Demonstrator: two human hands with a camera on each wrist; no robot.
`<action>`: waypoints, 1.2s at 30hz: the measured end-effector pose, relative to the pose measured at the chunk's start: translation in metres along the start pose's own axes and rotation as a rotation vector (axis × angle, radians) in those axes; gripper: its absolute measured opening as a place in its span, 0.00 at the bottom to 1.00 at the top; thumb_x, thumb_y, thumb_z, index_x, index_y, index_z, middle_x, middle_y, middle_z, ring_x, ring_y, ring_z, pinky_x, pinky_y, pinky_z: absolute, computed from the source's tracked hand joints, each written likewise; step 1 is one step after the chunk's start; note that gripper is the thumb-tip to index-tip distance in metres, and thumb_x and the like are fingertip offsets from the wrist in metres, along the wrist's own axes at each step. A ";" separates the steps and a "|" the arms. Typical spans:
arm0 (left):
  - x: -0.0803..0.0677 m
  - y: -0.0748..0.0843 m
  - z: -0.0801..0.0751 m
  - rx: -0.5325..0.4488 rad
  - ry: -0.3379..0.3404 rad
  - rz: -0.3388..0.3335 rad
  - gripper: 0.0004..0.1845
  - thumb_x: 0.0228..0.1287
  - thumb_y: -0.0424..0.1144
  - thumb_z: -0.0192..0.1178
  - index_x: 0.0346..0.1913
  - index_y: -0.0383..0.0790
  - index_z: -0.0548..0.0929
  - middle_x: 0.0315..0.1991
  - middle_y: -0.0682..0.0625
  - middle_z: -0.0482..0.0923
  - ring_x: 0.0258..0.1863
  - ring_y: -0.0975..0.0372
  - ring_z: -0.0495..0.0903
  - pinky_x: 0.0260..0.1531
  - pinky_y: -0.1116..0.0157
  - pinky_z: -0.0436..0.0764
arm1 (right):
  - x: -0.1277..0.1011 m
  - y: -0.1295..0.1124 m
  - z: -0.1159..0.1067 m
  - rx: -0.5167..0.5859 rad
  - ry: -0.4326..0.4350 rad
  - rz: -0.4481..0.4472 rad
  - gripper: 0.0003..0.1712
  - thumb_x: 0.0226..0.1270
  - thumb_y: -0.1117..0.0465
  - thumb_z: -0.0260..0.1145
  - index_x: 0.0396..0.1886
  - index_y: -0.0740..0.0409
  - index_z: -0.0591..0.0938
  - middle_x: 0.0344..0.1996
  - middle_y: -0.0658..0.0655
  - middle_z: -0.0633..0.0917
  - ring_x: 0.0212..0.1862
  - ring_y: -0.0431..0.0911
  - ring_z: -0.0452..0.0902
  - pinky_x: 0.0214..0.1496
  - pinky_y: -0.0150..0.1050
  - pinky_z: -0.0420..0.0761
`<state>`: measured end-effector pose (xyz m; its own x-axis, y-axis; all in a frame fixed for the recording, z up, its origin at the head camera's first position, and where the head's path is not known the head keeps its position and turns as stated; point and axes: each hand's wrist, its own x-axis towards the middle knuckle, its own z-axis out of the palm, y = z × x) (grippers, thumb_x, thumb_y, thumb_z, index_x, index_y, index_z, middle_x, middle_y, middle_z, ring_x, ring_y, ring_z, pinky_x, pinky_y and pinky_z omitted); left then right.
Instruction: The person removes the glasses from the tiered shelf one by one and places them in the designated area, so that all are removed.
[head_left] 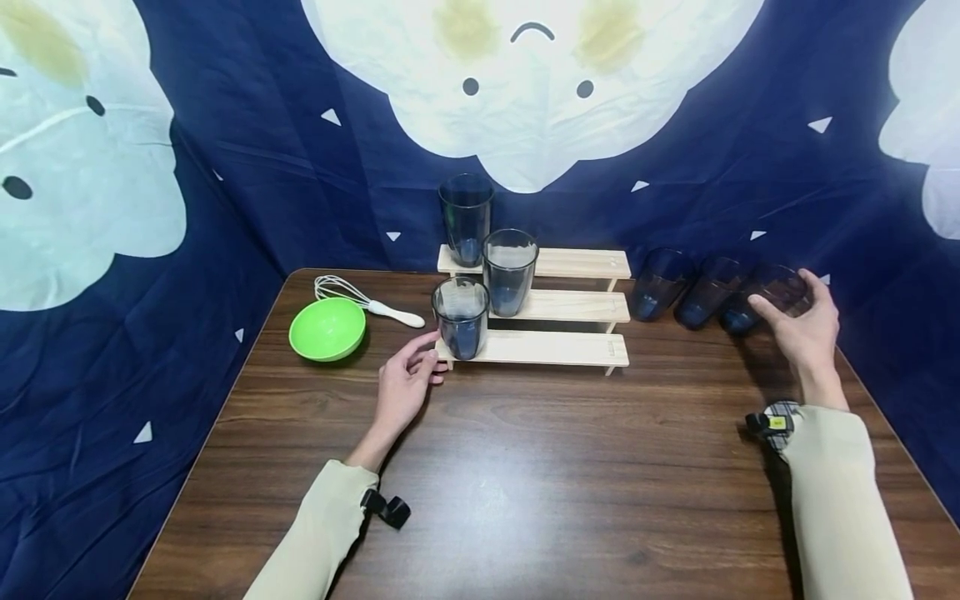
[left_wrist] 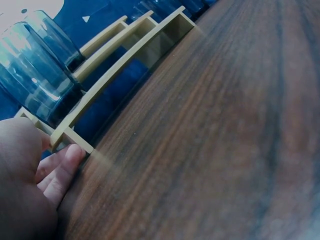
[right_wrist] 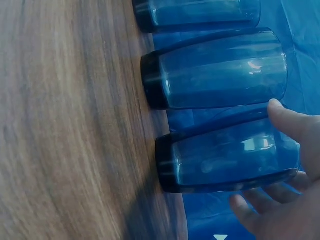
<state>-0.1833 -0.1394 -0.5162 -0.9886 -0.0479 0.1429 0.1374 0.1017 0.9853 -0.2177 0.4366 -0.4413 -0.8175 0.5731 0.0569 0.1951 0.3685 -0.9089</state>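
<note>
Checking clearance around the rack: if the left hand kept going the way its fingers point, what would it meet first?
Likely the wooden stepped rack: the left hand already has fingertips at its bottom-left corner, below the nearest blue tumbler.

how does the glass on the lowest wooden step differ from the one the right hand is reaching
The dark blue tumbler on the lowest step stands upright on the pale wooden rack; the tumbler at the right hand leans against the backdrop, on the table. Right fingers touch it; the other goes untouched. Both look alike.

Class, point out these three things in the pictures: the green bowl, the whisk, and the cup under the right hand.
green bowl (head_left: 327, 329), head view, inside of the bowl.
whisk (head_left: 395, 314), head view, on its white handle.
cup (right_wrist: 225, 161), right wrist view, on its side wall.
</note>
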 end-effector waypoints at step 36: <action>-0.001 0.000 0.001 0.024 0.008 0.014 0.18 0.84 0.26 0.59 0.70 0.33 0.85 0.49 0.27 0.90 0.45 0.37 0.93 0.37 0.69 0.96 | -0.054 -0.054 0.012 0.028 0.195 -0.446 0.46 0.63 0.66 0.81 0.81 0.54 0.77 0.75 0.59 0.79 0.75 0.40 0.70 0.78 0.26 0.70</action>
<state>-0.1819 -0.1388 -0.5167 -0.9861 -0.0538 0.1574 0.1496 0.1263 0.9806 -0.1909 0.3774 -0.4006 -0.7007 0.4916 0.5170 -0.1675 0.5910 -0.7891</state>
